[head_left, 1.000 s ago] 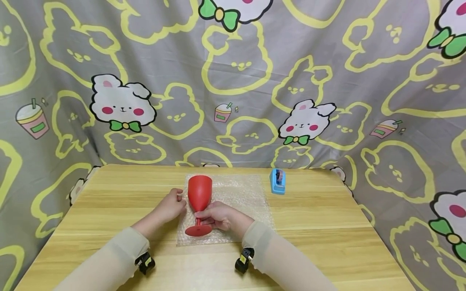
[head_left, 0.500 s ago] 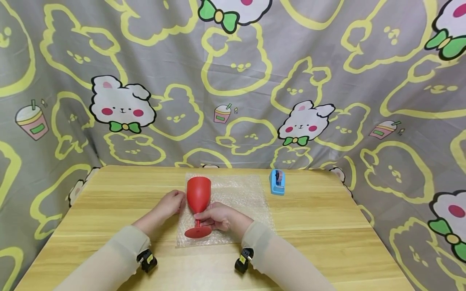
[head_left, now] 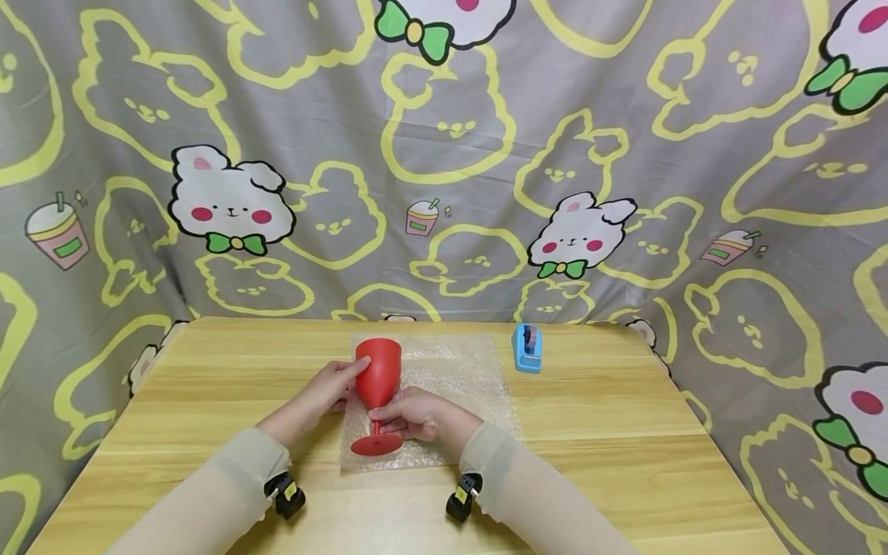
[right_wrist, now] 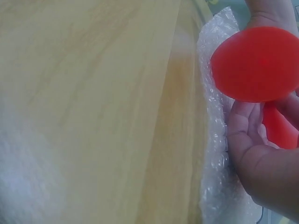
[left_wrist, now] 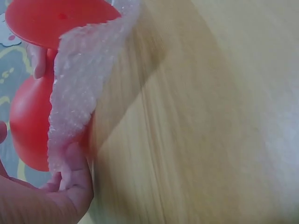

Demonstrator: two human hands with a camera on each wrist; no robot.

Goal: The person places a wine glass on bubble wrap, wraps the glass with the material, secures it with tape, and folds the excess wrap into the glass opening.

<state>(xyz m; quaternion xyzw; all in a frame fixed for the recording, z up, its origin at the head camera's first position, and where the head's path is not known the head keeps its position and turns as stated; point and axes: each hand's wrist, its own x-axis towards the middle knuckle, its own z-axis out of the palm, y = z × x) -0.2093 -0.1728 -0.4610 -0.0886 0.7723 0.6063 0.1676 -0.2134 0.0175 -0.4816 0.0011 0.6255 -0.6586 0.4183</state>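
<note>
A red goblet [head_left: 379, 378] lies over a sheet of bubble wrap [head_left: 458, 378], its foot towards me. My right hand [head_left: 419, 414] grips the stem, thumb on top; the right wrist view shows its curled fingers [right_wrist: 243, 121] beneath the foot. My left hand [head_left: 322, 393] is at the bowl's left side, thumb laid against the red bowl. In the left wrist view, the wrap's left edge [left_wrist: 79, 79] stands raised beside the goblet, with the left fingers [left_wrist: 77, 168] curled against its outer side.
A light blue tape dispenser [head_left: 528, 348] stands on the wooden table [head_left: 597, 432] at the back right. A patterned grey curtain [head_left: 333, 254] hangs behind and along both sides. Black wrist cameras sit under both sleeves.
The left hand has moved right from beside the wrap onto the goblet, its thumb now on the bowl, and the wrap's left edge has come inward. The right hand keeps its hold on the stem.
</note>
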